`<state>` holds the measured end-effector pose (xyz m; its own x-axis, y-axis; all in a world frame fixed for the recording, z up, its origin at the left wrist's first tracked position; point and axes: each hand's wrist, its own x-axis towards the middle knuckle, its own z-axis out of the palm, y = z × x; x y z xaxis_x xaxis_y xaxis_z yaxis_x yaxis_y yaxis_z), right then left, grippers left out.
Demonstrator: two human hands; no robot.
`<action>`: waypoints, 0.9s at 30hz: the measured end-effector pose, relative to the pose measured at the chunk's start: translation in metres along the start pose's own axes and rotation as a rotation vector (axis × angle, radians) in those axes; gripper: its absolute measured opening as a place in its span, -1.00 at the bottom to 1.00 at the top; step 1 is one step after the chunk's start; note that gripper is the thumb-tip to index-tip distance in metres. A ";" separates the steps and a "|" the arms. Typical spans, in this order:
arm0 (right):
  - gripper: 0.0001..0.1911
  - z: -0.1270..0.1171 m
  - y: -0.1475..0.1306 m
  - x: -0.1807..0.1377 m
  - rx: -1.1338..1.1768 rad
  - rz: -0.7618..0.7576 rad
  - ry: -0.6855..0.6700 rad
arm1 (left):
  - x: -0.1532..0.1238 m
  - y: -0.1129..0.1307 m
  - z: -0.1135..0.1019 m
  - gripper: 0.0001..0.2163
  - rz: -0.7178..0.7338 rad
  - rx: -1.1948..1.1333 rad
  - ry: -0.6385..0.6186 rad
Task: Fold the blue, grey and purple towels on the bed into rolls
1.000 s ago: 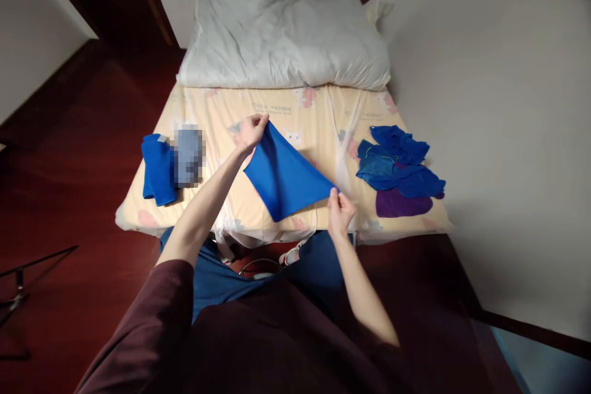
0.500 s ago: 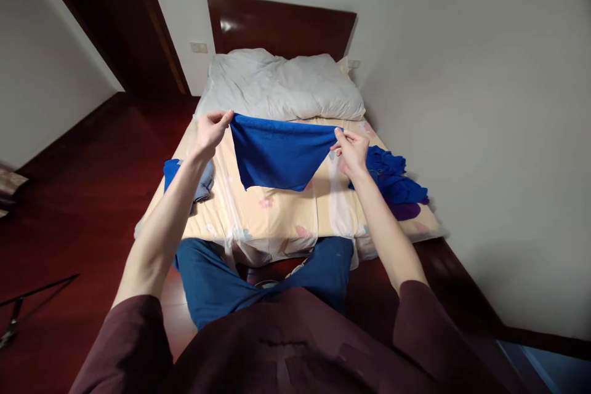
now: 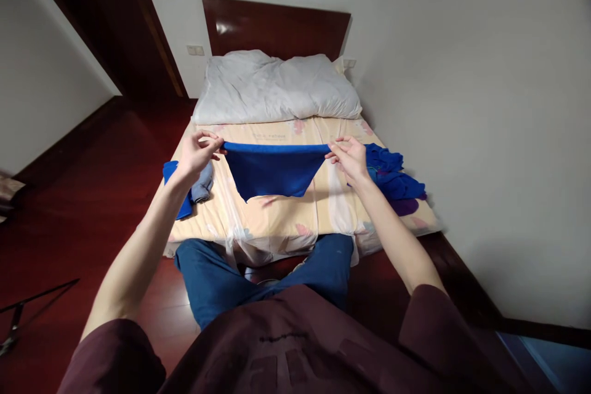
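Note:
A blue cloth [image 3: 274, 169] hangs stretched in the air over the foot of the bed [image 3: 295, 221]. My left hand [image 3: 196, 154] pinches its left corner and my right hand [image 3: 351, 157] pinches its right corner, both at the same height. The cloth's lower edge droops to a point above the yellow patterned sheet. To the left on the bed lies a folded stack of blue and grey cloths [image 3: 191, 188]. On the right, partly behind my right hand, sits a heap of crumpled blue and purple cloths [image 3: 397, 184].
A white duvet [image 3: 274, 86] is bunched at the bed's far end under a dark wooden headboard [image 3: 277, 28]. A white wall runs close along the bed's right side. Dark red wooden floor [image 3: 87, 197] spreads to the left, where a thin black stand [image 3: 28, 308] shows.
My right hand rose from low by the bed's edge to level with the left, pulling the cloth out flat between them. Both hands then lowered slightly toward the sheet; my view tilted up.

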<state>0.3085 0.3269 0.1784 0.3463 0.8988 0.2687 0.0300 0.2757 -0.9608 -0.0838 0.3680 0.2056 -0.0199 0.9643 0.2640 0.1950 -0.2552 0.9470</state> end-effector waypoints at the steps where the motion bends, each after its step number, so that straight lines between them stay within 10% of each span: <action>1: -0.39 -0.005 -0.002 -0.009 -0.014 0.021 -0.026 | -0.011 0.001 -0.004 -0.71 -0.019 0.013 -0.039; 8: -0.39 -0.034 -0.023 -0.046 -0.094 0.186 -0.139 | -0.048 0.010 -0.028 -0.62 -0.199 0.009 -0.243; 19: -0.58 0.002 0.048 0.032 -0.060 0.301 -0.036 | 0.048 -0.051 0.028 -0.77 -0.291 -0.026 -0.156; 27: -0.57 0.000 0.063 0.079 -0.127 -0.210 0.052 | 0.084 -0.037 0.034 -0.66 0.206 0.073 -0.062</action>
<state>0.3382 0.4154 0.1393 0.3674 0.8069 0.4626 0.2225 0.4067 -0.8861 -0.0593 0.4607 0.1861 0.0879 0.8956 0.4361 0.2588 -0.4433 0.8582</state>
